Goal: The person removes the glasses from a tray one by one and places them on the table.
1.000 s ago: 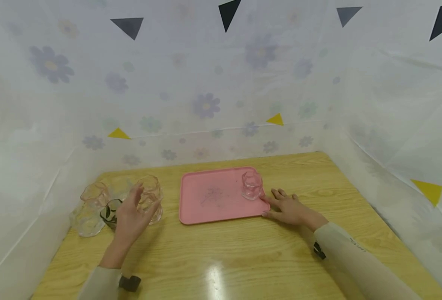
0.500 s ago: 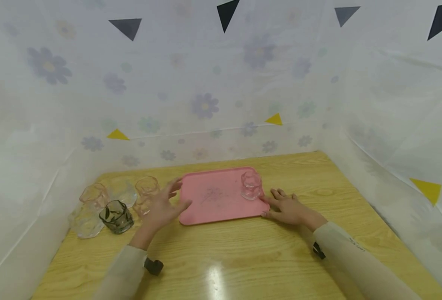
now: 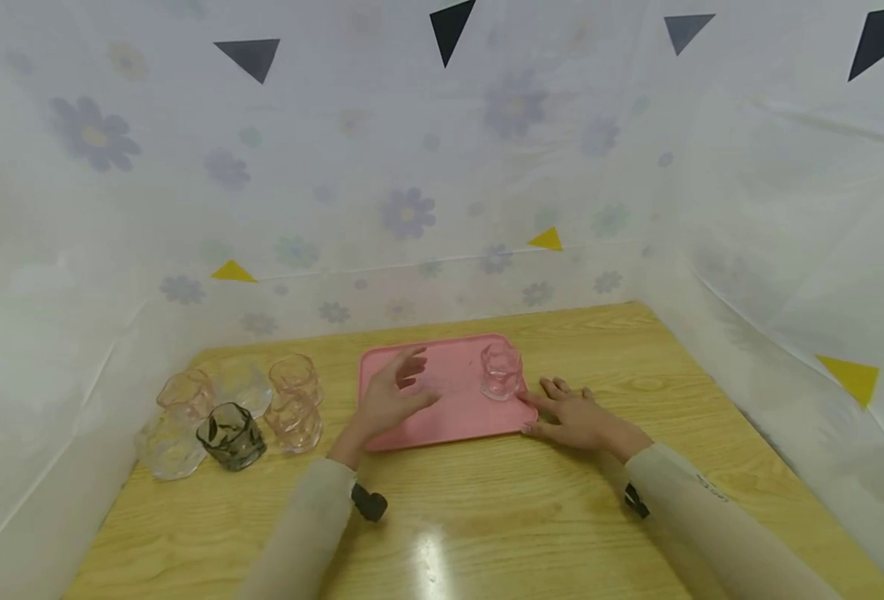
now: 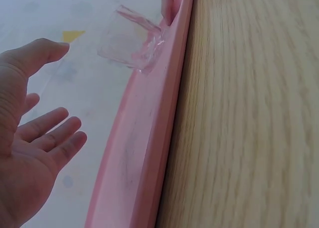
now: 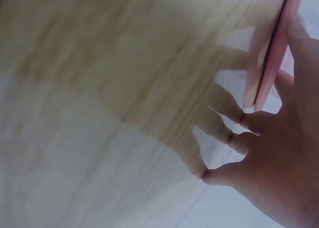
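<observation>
A pink tray (image 3: 452,421) lies on the wooden table, with one clear glass cup (image 3: 501,372) upright near its right end. Over the tray's left half hovers my left hand (image 3: 391,400), its fingers spread and nothing in them; the left wrist view shows the empty palm (image 4: 30,173) facing the cup. My right hand (image 3: 580,419) rests at the tray's right edge, thumb and index finger touching the rim. The other fingertips (image 5: 217,174) press on the table in the right wrist view.
Left of the tray stand several glass cups close together: a dark grey one (image 3: 232,437), pink-tinted ones (image 3: 295,421) and clear ones (image 3: 172,448). White flowered sheeting (image 3: 412,167) encloses the table's back and sides.
My left hand has moved right from the cups on the left to above the tray, uncovering the grey and pink cups. The right hand, tray and cup on it stay put.
</observation>
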`<act>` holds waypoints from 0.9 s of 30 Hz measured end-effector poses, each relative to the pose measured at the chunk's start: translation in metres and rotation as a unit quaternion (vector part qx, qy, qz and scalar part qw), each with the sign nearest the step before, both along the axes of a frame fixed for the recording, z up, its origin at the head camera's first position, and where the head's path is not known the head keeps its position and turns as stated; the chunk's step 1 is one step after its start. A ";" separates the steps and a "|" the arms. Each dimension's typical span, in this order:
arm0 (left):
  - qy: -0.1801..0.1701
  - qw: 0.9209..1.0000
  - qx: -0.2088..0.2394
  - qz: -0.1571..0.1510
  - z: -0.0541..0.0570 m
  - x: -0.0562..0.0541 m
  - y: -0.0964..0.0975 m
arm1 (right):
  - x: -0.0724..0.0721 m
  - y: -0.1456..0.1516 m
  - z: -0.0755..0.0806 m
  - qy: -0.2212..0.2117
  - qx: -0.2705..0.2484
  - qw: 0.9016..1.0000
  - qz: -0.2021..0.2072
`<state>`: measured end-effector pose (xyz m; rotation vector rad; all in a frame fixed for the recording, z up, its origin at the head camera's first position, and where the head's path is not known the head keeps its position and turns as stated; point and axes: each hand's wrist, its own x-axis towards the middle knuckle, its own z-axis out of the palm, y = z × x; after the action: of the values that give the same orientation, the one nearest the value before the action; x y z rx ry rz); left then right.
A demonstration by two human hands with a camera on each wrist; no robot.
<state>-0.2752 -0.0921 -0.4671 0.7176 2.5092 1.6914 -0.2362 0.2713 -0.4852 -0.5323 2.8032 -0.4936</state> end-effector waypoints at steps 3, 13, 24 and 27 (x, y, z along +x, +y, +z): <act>-0.012 1.000 0.000 -0.008 -0.001 -0.003 0.015 | 0.000 0.001 -0.001 0.000 -0.002 1.000 0.001; -0.016 0.999 0.012 -0.028 -0.003 -0.018 0.055 | -0.001 0.001 0.002 -0.001 -0.005 1.000 0.004; -0.039 0.998 -0.020 -0.046 -0.012 -0.023 0.091 | -0.001 0.000 -0.004 -0.001 -0.003 1.000 0.006; -0.037 0.998 -0.017 -0.044 -0.016 -0.025 0.098 | 0.000 0.000 -0.003 -0.001 -0.001 1.000 0.004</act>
<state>-0.3002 0.0055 -0.4830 0.7376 2.4148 1.6112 -0.2366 0.2715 -0.4884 -0.5425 2.7987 -0.4952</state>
